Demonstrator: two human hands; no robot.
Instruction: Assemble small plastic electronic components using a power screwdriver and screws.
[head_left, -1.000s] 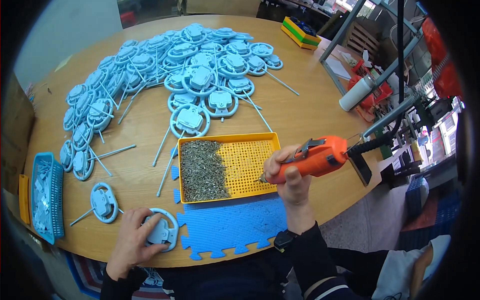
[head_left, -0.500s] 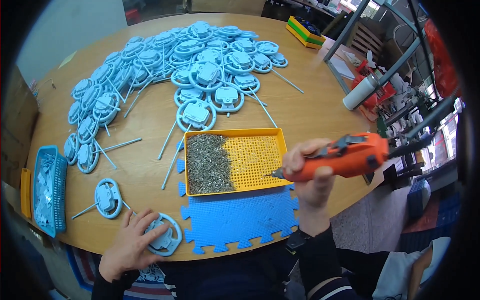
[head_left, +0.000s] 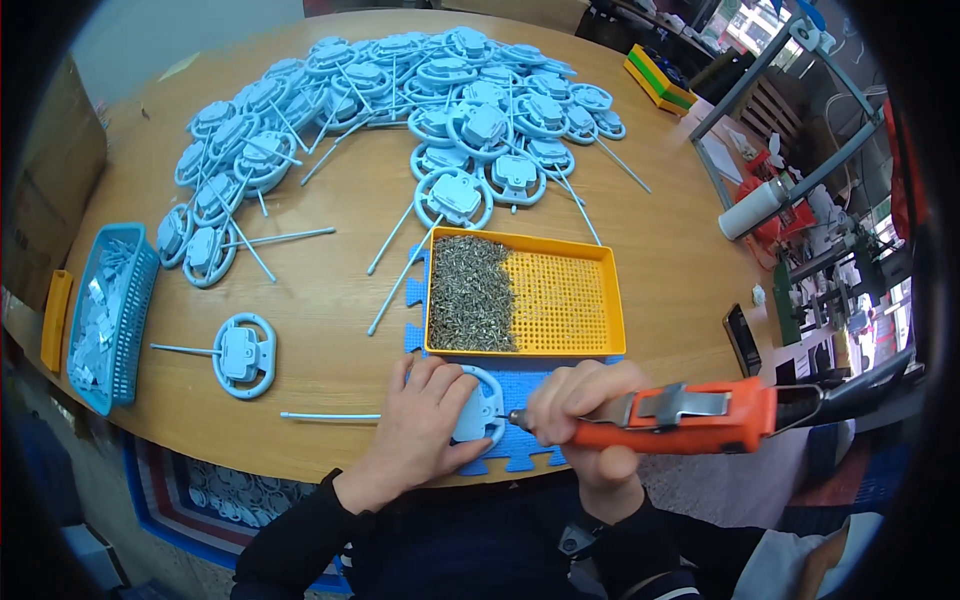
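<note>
My left hand (head_left: 425,420) lies over a light-blue plastic toy steering wheel (head_left: 478,425), fingers across it and thumb at its near rim, holding it on the blue foam mat (head_left: 525,385). A thin stick on that wheel points left along the table. In my right hand (head_left: 590,415) is an orange electric screwdriver (head_left: 690,418), held level with its bit at the wheel's right side. Whether a screw sits on the bit is too small to tell. Just beyond both hands stands a yellow tray (head_left: 565,350) with small metal screws (head_left: 470,295) in its left half.
Another light-blue wheel (head_left: 242,356) lies at left, near a blue basket (head_left: 140,330) of small pale parts. Many similar wheels (head_left: 480,125) are heaped at the back. A white bottle (head_left: 752,208) and a metal frame stand at right. A dark phone-like object (head_left: 742,340) lies near the right edge.
My left hand has moved right with the wheel, from the bare table onto the mat. The screwdriver has come from over the tray down to the wheel. The whole view has shifted.
</note>
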